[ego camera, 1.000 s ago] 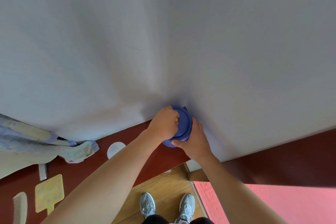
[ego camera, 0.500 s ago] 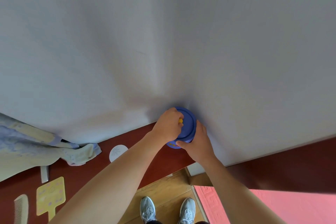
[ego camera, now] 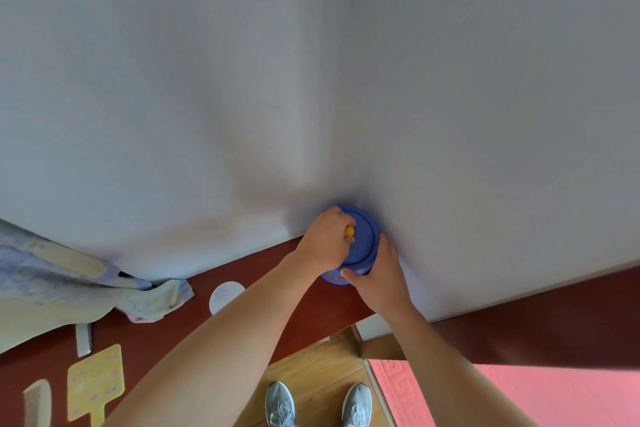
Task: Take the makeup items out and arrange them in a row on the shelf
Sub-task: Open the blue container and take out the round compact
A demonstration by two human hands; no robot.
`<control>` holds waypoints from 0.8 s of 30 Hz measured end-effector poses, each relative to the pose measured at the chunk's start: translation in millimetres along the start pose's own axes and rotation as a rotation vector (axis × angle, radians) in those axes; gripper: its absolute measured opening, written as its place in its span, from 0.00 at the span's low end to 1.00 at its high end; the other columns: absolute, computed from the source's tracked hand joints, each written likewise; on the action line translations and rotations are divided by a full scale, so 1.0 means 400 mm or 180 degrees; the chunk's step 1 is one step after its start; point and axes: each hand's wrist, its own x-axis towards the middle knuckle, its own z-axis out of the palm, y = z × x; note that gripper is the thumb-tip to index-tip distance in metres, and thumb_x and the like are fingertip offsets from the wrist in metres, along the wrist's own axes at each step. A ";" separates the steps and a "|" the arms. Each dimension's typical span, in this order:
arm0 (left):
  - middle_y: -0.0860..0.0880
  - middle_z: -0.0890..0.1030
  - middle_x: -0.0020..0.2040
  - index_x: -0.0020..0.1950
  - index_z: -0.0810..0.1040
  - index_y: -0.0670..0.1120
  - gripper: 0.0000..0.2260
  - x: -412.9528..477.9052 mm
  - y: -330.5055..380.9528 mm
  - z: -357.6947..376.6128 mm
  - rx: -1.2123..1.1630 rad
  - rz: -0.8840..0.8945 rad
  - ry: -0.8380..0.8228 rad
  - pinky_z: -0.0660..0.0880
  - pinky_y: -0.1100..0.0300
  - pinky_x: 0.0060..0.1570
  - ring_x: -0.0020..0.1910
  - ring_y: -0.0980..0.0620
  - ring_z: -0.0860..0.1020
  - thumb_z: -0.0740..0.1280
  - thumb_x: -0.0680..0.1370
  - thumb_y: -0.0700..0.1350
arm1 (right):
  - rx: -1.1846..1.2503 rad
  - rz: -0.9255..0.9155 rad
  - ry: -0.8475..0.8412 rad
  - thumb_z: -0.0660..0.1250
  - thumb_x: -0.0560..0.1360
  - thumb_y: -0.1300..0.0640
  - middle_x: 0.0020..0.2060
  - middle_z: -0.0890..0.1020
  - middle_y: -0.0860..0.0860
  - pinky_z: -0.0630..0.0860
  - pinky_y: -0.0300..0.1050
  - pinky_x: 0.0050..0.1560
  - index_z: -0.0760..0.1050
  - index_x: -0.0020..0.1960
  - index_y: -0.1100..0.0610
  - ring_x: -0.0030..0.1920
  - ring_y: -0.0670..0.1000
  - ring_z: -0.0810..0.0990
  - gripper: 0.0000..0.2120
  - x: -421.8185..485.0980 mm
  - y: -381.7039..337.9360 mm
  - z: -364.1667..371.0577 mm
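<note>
Right now your left hand (ego camera: pixel 325 241) pinches the yellow knob (ego camera: pixel 349 230) on the lid (ego camera: pixel 363 241) of the blue round container (ego camera: pixel 333 278), while your right hand (ego camera: pixel 379 279) clasps its side with curled fingers. The container stands on the dark red shelf (ego camera: pixel 259 265), touching the wall (ego camera: pixel 311 80).

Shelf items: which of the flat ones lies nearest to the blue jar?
The white round disc, the only round one, closest to the blue jar. The yellow paddle, the comb and the white strip lie farther left.

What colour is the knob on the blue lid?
Yellow-orange knob, against the blue lid; head view shows it, partly under the left hand.
</note>
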 end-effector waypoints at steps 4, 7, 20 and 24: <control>0.43 0.77 0.54 0.57 0.80 0.41 0.09 0.011 0.004 0.006 -0.0062 0.0052 0.0018 0.71 0.59 0.50 0.46 0.51 0.72 0.64 0.79 0.39 | -0.0028 0.0058 0.0134 0.79 0.66 0.51 0.70 0.69 0.49 0.71 0.38 0.59 0.59 0.76 0.52 0.66 0.44 0.69 0.45 -0.006 -0.002 -0.002; 0.44 0.76 0.54 0.57 0.80 0.41 0.09 0.019 0.006 0.006 -0.0088 0.0066 0.0033 0.70 0.62 0.49 0.46 0.51 0.72 0.64 0.79 0.39 | -0.0039 0.0049 0.0189 0.79 0.67 0.52 0.68 0.69 0.49 0.70 0.37 0.56 0.60 0.75 0.53 0.63 0.42 0.69 0.43 -0.007 -0.009 -0.007; 0.41 0.77 0.51 0.53 0.81 0.38 0.08 0.028 0.013 -0.006 -0.0146 0.0091 -0.0027 0.73 0.53 0.51 0.47 0.46 0.76 0.64 0.78 0.38 | -0.0057 0.0090 0.0221 0.79 0.67 0.52 0.69 0.69 0.50 0.69 0.38 0.58 0.60 0.76 0.54 0.66 0.47 0.70 0.44 -0.002 -0.015 -0.008; 0.43 0.76 0.53 0.55 0.80 0.38 0.08 0.020 0.018 -0.015 -0.0181 0.0022 -0.0124 0.72 0.57 0.51 0.47 0.48 0.74 0.66 0.77 0.38 | -0.0106 0.0116 0.0195 0.79 0.67 0.52 0.70 0.69 0.51 0.69 0.38 0.59 0.59 0.76 0.55 0.67 0.47 0.69 0.45 -0.002 -0.019 -0.010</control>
